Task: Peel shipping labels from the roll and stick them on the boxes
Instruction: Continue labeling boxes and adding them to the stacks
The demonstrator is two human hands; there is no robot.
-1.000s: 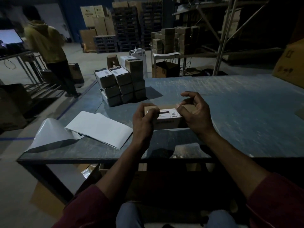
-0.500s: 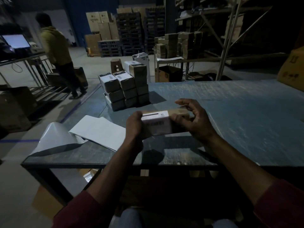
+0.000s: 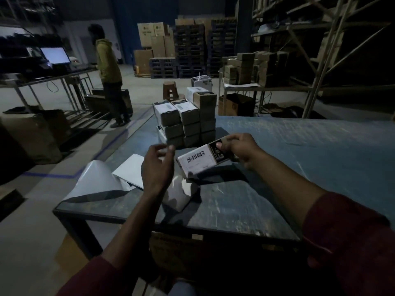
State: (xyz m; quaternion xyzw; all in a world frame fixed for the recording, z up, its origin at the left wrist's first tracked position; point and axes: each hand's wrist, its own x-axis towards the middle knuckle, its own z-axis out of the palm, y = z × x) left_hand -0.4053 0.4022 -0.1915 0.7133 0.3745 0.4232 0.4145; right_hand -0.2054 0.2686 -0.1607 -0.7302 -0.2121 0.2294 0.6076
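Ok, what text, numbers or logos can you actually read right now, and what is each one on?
Nothing reads clearly.
Box in the right hand: white label with a barcode; its print is too small.
Same box, dark end: pale lettering, blurred.
Stacked boxes: labels with barcodes, unreadable.
Far cartons: round logos, too small.
Monitor: blank glow.

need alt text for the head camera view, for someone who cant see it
A person's right hand holds a small cardboard box with a white barcode label above a dark grey table, while the open left hand hovers just beside it. Behind stands a stack of labelled small cardboard boxes; white backing sheets lie at left in a dim warehouse.
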